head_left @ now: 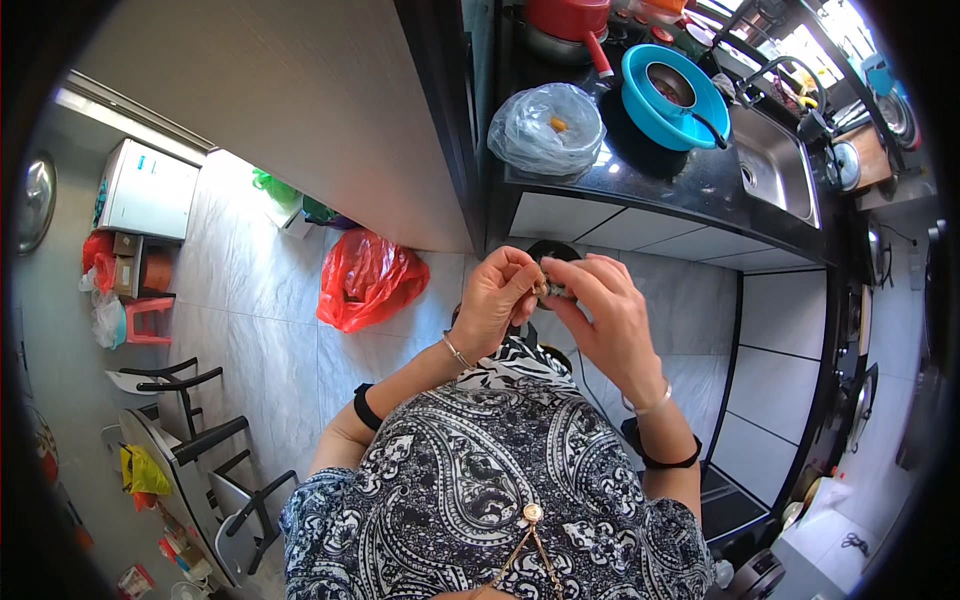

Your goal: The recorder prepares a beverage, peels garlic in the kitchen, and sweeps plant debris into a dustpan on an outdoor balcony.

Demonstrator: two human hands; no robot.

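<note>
In front of my chest, both hands meet over a small brownish-grey lump (541,287), too small and too covered for me to tell its kind. My left hand (494,300) pinches it from the left between thumb and curled fingers. From the other side, my right hand (603,305) grips it with thumb and forefinger, and a pale grey part shows under those fingers. Just beyond the fingertips, lower down, is a dark round thing (553,250), mostly hidden by the hands.
Ahead, the black counter (640,190) holds a clear plastic bag (547,130), a blue basin (640,105) with a strainer (671,86) inside, and a red pot (567,18). A steel sink (775,165) lies right. On the floor at left is a red plastic bag (372,280).
</note>
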